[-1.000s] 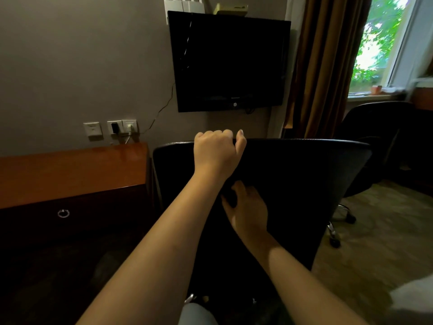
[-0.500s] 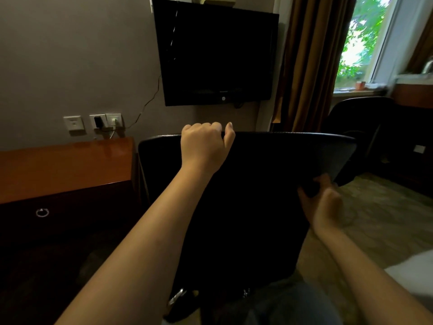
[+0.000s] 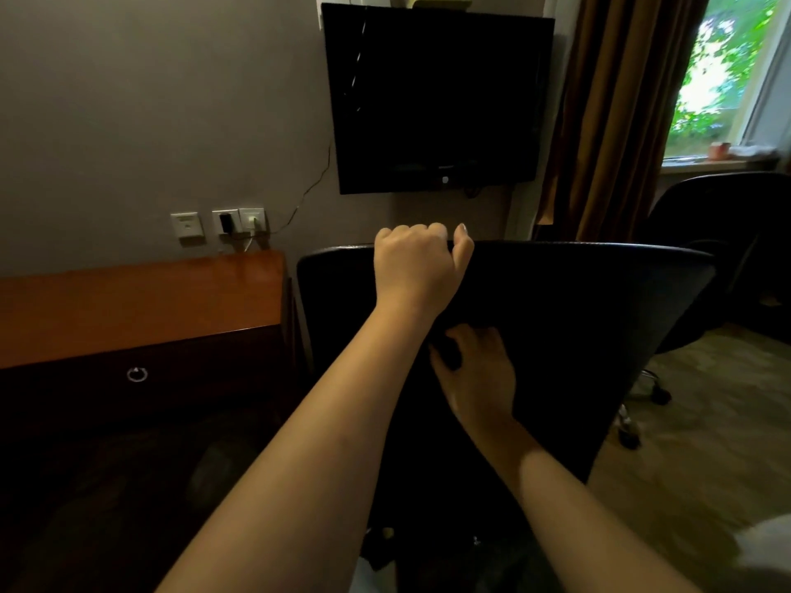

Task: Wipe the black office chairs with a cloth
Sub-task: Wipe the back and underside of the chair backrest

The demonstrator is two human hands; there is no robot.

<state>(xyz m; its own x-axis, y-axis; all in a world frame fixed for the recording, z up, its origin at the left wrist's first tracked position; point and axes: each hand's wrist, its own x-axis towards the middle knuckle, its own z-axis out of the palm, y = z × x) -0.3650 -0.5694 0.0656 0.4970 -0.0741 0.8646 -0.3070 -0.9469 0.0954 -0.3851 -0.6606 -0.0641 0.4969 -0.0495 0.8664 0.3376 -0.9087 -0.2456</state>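
A black office chair stands right in front of me with the rear of its backrest (image 3: 590,318) facing me. My left hand (image 3: 417,267) is closed over the top edge of the backrest, left of its middle. Just below my left wrist, my right hand (image 3: 479,378) presses flat on the back of the backrest. A small dark cloth (image 3: 446,356) shows under its fingers and is hard to tell from the black fabric. A second black office chair (image 3: 710,233) stands farther off at the right, below the window.
A wooden desk (image 3: 128,310) with a ring-pull drawer stands close to the chair's left side. A dark wall-mounted TV (image 3: 436,100) and wall sockets (image 3: 227,222) are behind the chair. Brown curtains (image 3: 612,122) hang at the right. Chair castors (image 3: 629,434) rest on the carpet (image 3: 706,442).
My right hand swept from the middle of the backrest out to its right edge and has come back to the middle. My left hand kept its grip on the top edge.
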